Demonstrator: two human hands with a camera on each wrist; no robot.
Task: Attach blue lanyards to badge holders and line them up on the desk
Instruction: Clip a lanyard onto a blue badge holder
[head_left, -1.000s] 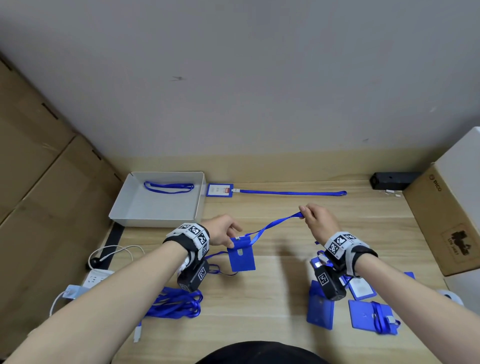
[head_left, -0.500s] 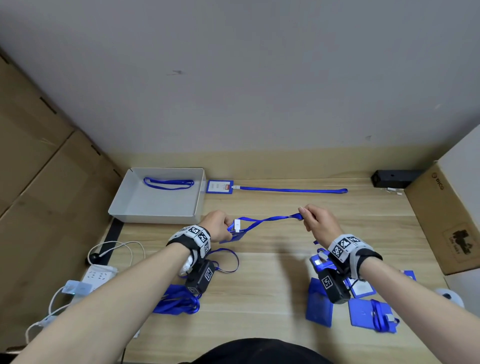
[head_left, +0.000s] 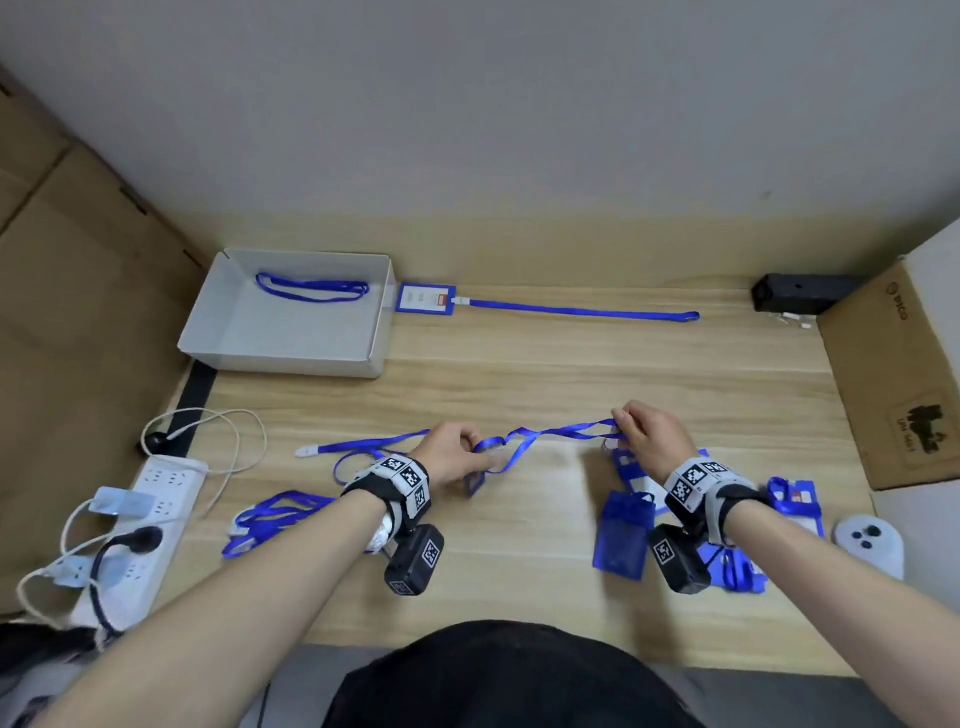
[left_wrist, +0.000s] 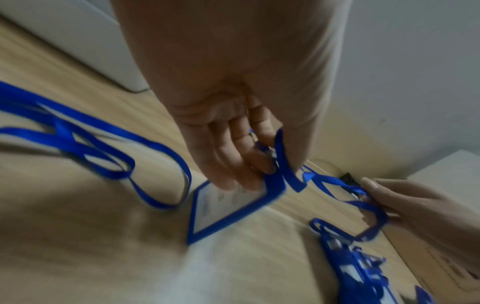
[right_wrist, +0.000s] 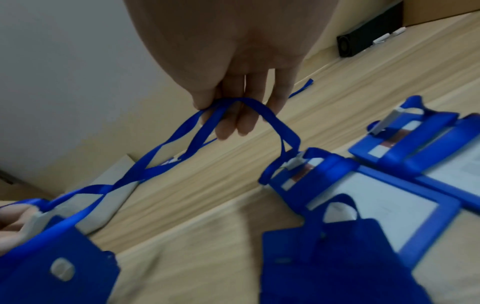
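Nearest the person, on the wooden desk (head_left: 519, 561), two lots of stock are laid out. At the near left a loose heap of blue lanyards (head_left: 270, 519) is seen, beside a white power strip (head_left: 140, 525) with plugs and white cables. At the near right a group of blue badge holders (head_left: 623, 530) is spread flat, some with straps already clipped on; a white controller (head_left: 868, 543) lies at the far right edge.

Above these, at mid-desk, a badge holder (left_wrist: 228, 209) is gripped at its top edge by the left hand (head_left: 452, 457), fingers curled round the clip end of its strap. The lanyard (head_left: 550, 434) fixed to that holder is stretched across, twisted once, to the right hand (head_left: 652, 441), by which its looped end is pinched between thumb and fingertips (right_wrist: 231, 123). The holder is held just above the desk surface; contact with the wood cannot be told from the blurred wrist views. A further lanyard end with a white clip (head_left: 306, 451) is laid left of the left hand.

Farther back, a shallow white box (head_left: 280, 343) holding one coiled lanyard is placed at the far left. Just beside its right wall, one finished badge holder (head_left: 425, 299) is laid flat, its strap drawn straight to the right along the back edge. A black box (head_left: 800, 293) and a cardboard carton (head_left: 898, 374) are set at the far right.
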